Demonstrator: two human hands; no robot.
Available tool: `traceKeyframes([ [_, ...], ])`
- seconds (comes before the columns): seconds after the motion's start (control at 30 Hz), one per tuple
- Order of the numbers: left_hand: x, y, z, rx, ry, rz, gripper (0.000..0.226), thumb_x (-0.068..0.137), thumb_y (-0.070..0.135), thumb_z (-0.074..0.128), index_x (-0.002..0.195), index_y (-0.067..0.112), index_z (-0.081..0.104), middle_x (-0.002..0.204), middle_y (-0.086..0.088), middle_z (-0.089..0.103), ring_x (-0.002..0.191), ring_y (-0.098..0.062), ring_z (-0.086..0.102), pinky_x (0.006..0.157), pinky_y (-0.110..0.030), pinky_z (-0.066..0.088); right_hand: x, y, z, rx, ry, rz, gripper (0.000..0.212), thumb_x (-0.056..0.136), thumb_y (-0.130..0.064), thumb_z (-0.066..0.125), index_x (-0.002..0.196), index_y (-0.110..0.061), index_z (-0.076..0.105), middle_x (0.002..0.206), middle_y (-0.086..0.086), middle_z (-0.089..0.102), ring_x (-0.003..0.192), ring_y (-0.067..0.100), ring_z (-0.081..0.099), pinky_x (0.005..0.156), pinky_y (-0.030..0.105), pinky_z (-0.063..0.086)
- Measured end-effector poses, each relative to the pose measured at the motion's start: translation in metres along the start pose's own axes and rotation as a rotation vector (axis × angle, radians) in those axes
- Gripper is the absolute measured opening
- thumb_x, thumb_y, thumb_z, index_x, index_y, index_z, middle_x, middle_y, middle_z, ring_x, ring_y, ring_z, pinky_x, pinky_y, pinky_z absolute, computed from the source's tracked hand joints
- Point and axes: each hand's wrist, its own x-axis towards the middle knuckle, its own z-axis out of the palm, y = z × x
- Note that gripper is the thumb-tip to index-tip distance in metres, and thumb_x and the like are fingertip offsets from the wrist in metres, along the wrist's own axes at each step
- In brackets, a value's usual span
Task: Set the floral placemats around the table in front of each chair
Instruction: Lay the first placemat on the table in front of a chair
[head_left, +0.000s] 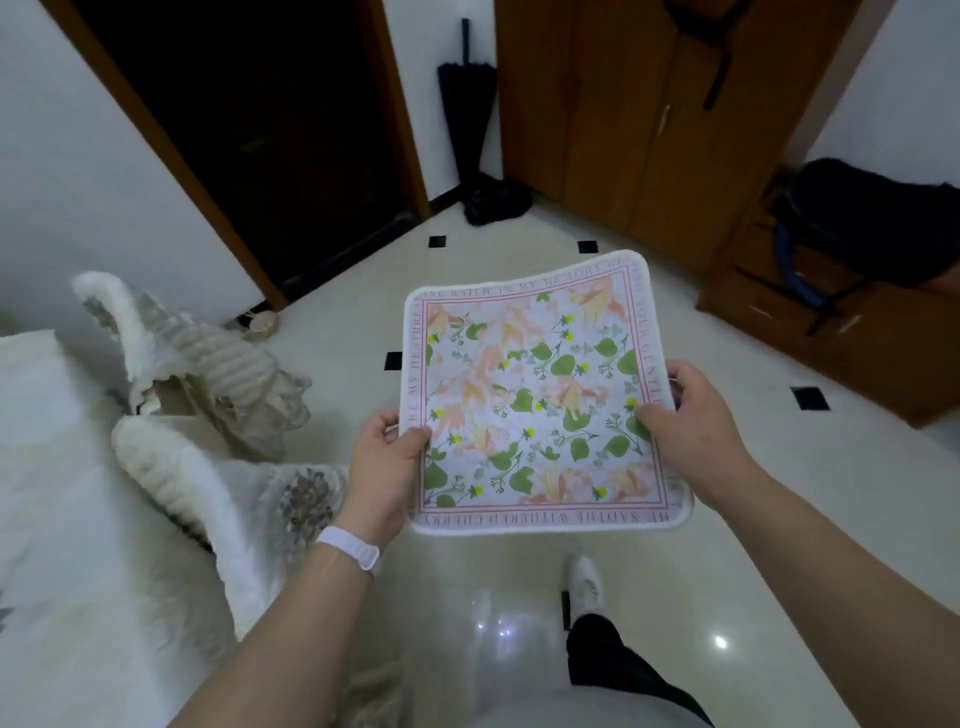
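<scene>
Head view: left hand (382, 467) and right hand (691, 415) fingers (652, 415) pinch opposite floral placemat (535, 395) edges.

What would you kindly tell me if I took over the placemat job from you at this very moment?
Left hand: grips the left edge of the floral placemat, thumb on top.
Right hand: grips its right edge.
The placemat is held flat in the air over the tiled floor, right of the cloth-covered table.
Done: no laid placemat shows in this view.
Left: lay this one on the table in front of a covered chair, then the others.
</scene>
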Motion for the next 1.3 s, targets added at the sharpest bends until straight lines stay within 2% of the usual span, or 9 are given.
traceKeyframes([
  [0.07, 0.022, 0.014, 0.017, -0.009, 0.051, -0.006, 0.015, 0.093, 0.001, 0.059, 0.106, 0.007, 0.053, 0.098, -0.016, 0.073, 0.076, -0.029, 0.074, 0.067, -0.042, 0.061, 0.045, -0.01, 0.002, 0.003, -0.055, 0.005, 0.026, 0.091, -0.006, 0.059, 0.106, -0.026, 0.054, 0.1, -0.008, 0.068, 0.083, 0.017, 0.071, 0.071, 0.04, 0.059],
  [0.13, 0.042, 0.03, 0.033, -0.011, 0.09, -0.024, 0.017, 0.092, -0.001, 0.059, 0.107, 0.005, 0.054, 0.096, -0.017, 0.074, 0.073, -0.028, 0.073, 0.065, -0.04, 0.061, 0.084, -0.019, 0.002, 0.005, -0.101, 0.008, 0.028, 0.089, -0.005, 0.06, 0.1, -0.031, 0.055, 0.099, -0.007, 0.069, 0.082, 0.017, 0.071, 0.071, 0.039, 0.059],
  [0.27, 0.081, 0.064, 0.044, -0.035, 0.165, 0.027, 0.013, 0.092, 0.0, 0.06, 0.102, 0.006, 0.055, 0.088, -0.013, 0.076, 0.069, -0.025, 0.074, 0.057, -0.034, 0.058, 0.155, -0.049, 0.01, 0.036, -0.191, -0.03, 0.031, 0.088, -0.001, 0.061, 0.095, -0.031, 0.056, 0.096, -0.004, 0.07, 0.078, 0.014, 0.07, 0.062, 0.03, 0.054],
  [0.47, 0.118, 0.095, 0.021, -0.128, 0.323, 0.039, 0.015, 0.092, 0.004, 0.062, 0.106, 0.006, 0.056, 0.095, -0.014, 0.075, 0.079, -0.032, 0.074, 0.069, -0.044, 0.059, 0.223, -0.108, 0.058, 0.02, -0.368, -0.115, 0.03, 0.089, -0.003, 0.06, 0.095, -0.032, 0.056, 0.096, -0.007, 0.07, 0.079, 0.013, 0.071, 0.064, 0.031, 0.056],
  [0.63, 0.157, 0.1, -0.01, -0.228, 0.454, 0.041, 0.012, 0.093, 0.002, 0.061, 0.101, 0.008, 0.055, 0.095, -0.015, 0.076, 0.078, -0.033, 0.073, 0.07, -0.048, 0.059, 0.264, -0.151, 0.125, -0.049, -0.479, -0.181, 0.027, 0.091, -0.004, 0.059, 0.102, -0.029, 0.055, 0.098, -0.007, 0.069, 0.081, 0.014, 0.071, 0.064, 0.03, 0.057],
  [0.77, 0.197, 0.099, -0.034, -0.322, 0.507, 0.001, 0.014, 0.093, 0.0, 0.059, 0.104, 0.006, 0.053, 0.094, -0.016, 0.075, 0.076, -0.033, 0.074, 0.064, -0.045, 0.062, 0.292, -0.172, 0.184, -0.119, -0.541, -0.205, 0.026, 0.092, -0.006, 0.059, 0.101, -0.03, 0.055, 0.097, -0.009, 0.069, 0.081, 0.014, 0.071, 0.065, 0.031, 0.056],
  [0.9, 0.264, 0.107, -0.061, -0.353, 0.485, -0.038, 0.018, 0.094, 0.002, 0.059, 0.11, 0.003, 0.051, 0.097, -0.019, 0.074, 0.08, -0.036, 0.073, 0.069, -0.048, 0.061, 0.326, -0.191, 0.247, -0.188, -0.531, -0.178, 0.027, 0.09, -0.004, 0.058, 0.104, -0.027, 0.055, 0.098, -0.008, 0.068, 0.082, 0.016, 0.07, 0.063, 0.032, 0.055],
  [1.13, 0.373, 0.155, -0.143, -0.365, 0.472, -0.01, 0.011, 0.095, 0.002, 0.057, 0.103, 0.007, 0.051, 0.097, -0.014, 0.074, 0.074, -0.029, 0.074, 0.059, -0.039, 0.059, 0.382, -0.276, 0.365, -0.237, -0.54, -0.212, 0.028, 0.09, -0.003, 0.058, 0.104, -0.027, 0.055, 0.097, -0.009, 0.068, 0.08, 0.012, 0.069, 0.058, 0.026, 0.053],
  [1.3, 0.403, 0.177, -0.212, -0.333, 0.609, 0.019, 0.014, 0.092, 0.005, 0.062, 0.102, 0.011, 0.054, 0.1, -0.013, 0.074, 0.078, -0.029, 0.075, 0.069, -0.045, 0.06, 0.39, -0.32, 0.451, -0.222, -0.642, -0.271, 0.031, 0.091, -0.005, 0.059, 0.094, -0.036, 0.054, 0.099, -0.007, 0.069, 0.082, 0.015, 0.071, 0.064, 0.034, 0.059],
])
